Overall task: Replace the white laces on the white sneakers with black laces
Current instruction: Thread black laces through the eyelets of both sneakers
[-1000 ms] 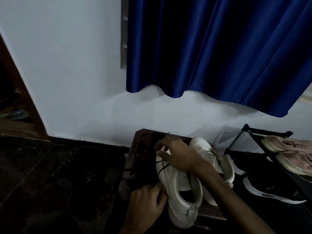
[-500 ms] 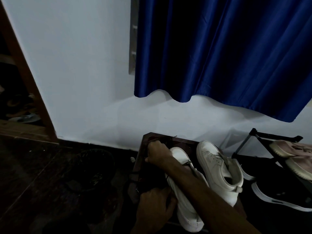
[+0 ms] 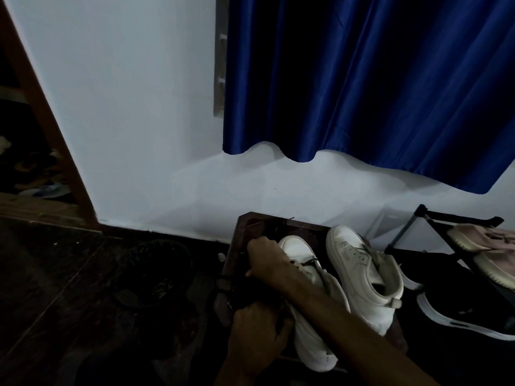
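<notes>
Since a second ago the right hand (image 3: pixel 267 260) has moved off the near white sneaker (image 3: pixel 312 338) to beside its toe on the surface (image 3: pixel 239 240). Its fingers are curled and its forearm crosses the shoe. The left hand (image 3: pixel 256 327) is curled at the heel side. It is too dim to tell what either grips.

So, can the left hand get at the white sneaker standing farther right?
Probably not directly: the right forearm lies across the nearer white sneaker, between the left hand and that farther sneaker.

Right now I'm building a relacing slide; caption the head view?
Left hand grips a white sneaker on a dark wooden stand, right hand beside its toe, black lace across it, second sneaker alongside.
</notes>
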{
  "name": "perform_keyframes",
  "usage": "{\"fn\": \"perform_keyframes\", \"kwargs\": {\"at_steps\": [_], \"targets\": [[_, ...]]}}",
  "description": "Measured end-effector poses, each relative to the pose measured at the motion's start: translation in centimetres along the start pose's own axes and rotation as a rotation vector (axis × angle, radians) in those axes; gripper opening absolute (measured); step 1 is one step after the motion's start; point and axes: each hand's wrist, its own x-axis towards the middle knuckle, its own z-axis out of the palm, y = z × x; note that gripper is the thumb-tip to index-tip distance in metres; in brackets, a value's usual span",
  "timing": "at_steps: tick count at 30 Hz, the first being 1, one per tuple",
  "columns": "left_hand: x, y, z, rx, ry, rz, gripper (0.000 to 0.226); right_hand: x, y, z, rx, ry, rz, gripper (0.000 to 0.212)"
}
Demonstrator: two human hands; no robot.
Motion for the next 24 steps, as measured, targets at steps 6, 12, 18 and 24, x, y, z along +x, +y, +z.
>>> {"fn": "perform_keyframes", "kwargs": {"at_steps": [6,12,18,24], "targets": [[0.0,0.1,-0.3,-0.055,-0.044,-0.015,0.021,0.2,1.9,-0.7,0.173,-0.080,-0.050,0.037],[0.4,0.1,-0.8,-0.105,-0.038,0.016,0.022,0.6,2.3,-3.5,0.237,-0.302,-0.204,0.020],[1.6,-1.3,-2.0,-0.084,-0.070,0.187,0.018,-0.6,2.6,-11.9,1.028,-0.070,-0.111,0.032],[2.5,-2.1,-3.7,0.103,0.004,0.217,0.015,-2.7,2.2,-19.3,1.209,0.049,-0.204,0.025]]}}
